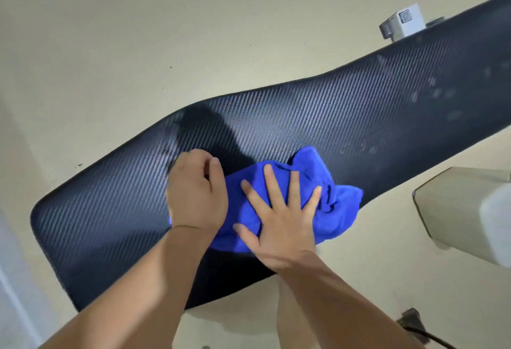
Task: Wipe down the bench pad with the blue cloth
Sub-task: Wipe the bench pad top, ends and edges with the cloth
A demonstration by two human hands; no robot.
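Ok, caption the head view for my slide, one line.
Right hand pressed flat on a blue cloth, left hand curled over its edge, both on a black bench pad.

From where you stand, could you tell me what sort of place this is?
Probably a home gym or workout room, though little of it shows: a long black bench pad with a woven texture, a blue cloth lying on it, and a plain beige floor around.

The long dark bench pad point(345, 105), carbon-fibre patterned, runs diagonally from lower left to upper right, with pale marks, perhaps smudges, toward its right. The bright blue cloth point(340, 204) lies crumpled at its near edge.
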